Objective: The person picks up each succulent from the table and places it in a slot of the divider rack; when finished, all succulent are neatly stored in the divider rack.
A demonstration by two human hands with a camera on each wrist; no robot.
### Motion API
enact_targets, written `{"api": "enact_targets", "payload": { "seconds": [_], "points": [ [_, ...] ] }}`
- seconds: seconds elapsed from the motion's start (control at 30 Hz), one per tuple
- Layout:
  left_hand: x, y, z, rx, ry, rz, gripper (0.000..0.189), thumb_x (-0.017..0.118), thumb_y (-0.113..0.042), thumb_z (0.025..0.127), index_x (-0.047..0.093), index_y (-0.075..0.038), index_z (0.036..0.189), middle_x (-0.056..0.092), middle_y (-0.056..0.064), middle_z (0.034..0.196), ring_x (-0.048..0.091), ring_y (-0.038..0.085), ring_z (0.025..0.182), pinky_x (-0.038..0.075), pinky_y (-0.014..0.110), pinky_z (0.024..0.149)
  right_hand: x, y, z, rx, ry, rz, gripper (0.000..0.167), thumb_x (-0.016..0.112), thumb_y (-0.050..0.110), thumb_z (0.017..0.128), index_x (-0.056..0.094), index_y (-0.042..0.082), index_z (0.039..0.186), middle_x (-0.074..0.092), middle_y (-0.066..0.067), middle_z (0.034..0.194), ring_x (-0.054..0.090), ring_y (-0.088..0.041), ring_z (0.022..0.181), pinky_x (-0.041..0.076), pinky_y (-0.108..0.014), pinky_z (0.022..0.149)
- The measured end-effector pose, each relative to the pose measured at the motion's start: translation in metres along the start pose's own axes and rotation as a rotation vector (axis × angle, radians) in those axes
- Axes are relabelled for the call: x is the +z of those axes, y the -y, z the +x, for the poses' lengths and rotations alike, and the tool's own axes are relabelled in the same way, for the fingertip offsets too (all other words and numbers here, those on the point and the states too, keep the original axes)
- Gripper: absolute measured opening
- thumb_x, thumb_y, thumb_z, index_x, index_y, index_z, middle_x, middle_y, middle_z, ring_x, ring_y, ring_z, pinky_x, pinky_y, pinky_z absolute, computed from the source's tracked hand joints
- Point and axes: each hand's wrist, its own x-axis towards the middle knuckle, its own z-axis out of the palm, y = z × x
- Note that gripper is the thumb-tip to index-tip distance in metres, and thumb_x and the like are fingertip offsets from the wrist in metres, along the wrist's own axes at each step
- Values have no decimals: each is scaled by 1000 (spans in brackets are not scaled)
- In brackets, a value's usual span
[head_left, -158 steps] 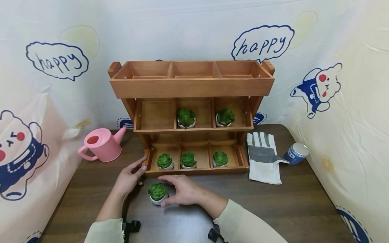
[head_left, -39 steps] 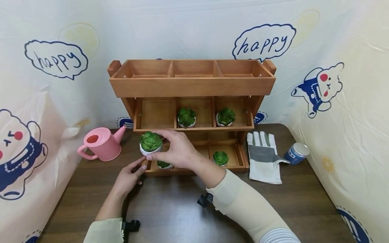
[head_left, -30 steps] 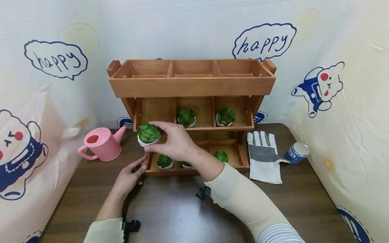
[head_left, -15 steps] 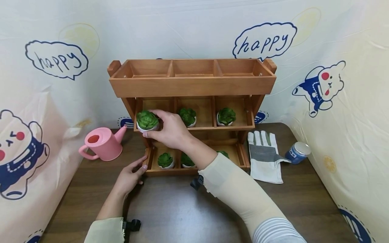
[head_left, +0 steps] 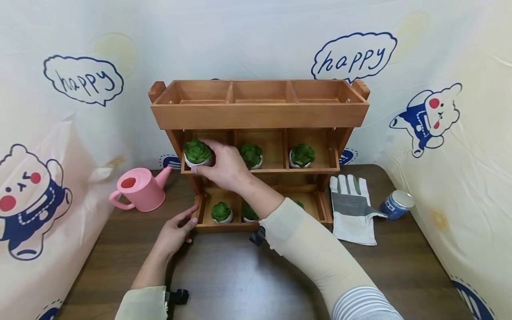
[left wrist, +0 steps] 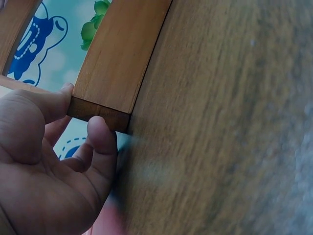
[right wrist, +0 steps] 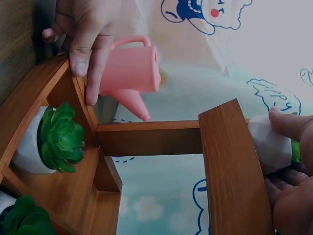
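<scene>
A three-tier wooden shelf [head_left: 260, 116] stands on the table, each tier split into three compartments. My right hand [head_left: 230, 166] grips a small potted succulent [head_left: 197, 152] by its white pot, at the left compartment of the middle tier. In the right wrist view the pot [right wrist: 270, 142] is at the tier's front board, thumb on one side and fingers on the other. Whether its base touches the tier floor is hidden. My left hand [head_left: 174, 235] holds the left front corner of the bottom tier, thumb and fingers around the wooden end [left wrist: 100, 113].
Potted succulents sit in the middle tier's centre [head_left: 251, 155] and right [head_left: 302, 155] compartments. Several more line the bottom tier, partly behind my right forearm. A pink watering can [head_left: 142, 191] stands left; work gloves [head_left: 353, 213] and a blue can [head_left: 396, 205] lie right.
The right hand has picked up the succulent from the table, raised it past the bottom tier and moved it into the middle tier's left compartment. The left hand stays on the corner.
</scene>
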Motion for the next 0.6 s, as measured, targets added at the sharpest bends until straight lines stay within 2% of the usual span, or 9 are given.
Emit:
{"api": "enact_targets", "payload": {
  "seconds": [0.17, 0.33, 0.47, 0.6],
  "points": [
    [1, 0, 1, 0, -2, 0, 53, 63, -44, 103, 50, -34, 155, 42, 17, 153, 53, 34, 112, 60, 38, 70, 2, 2, 3, 23, 8, -9, 74, 81, 39, 91, 49, 20, 154, 59, 0, 146, 57, -15, 131, 46, -31, 110],
    [2, 0, 1, 3, -6, 0, 53, 62, -44, 104, 51, -35, 154, 42, 17, 152, 54, 33, 108, 60, 38, 70, 5, 5, 4, 32, 19, -80, 71, 82, 37, 91, 51, 21, 152, 59, 1, 146, 51, -20, 136, 44, -35, 113],
    [2, 0, 0, -1, 0, 1, 54, 62, -45, 104, 50, -35, 155, 41, 17, 152, 54, 33, 107, 60, 38, 70, 4, 6, 5, 37, 89, -149, 72, 81, 35, 92, 48, 22, 154, 56, 0, 150, 48, -24, 140, 42, -37, 114],
    [0, 0, 0, -10, 2, 2, 53, 62, -45, 104, 49, -36, 155, 40, 17, 153, 54, 34, 110, 60, 38, 71, 0, 7, 4, 57, 148, -127, 76, 81, 33, 92, 43, 20, 158, 56, -1, 149, 54, -19, 133, 45, -35, 111]
  ]
}}
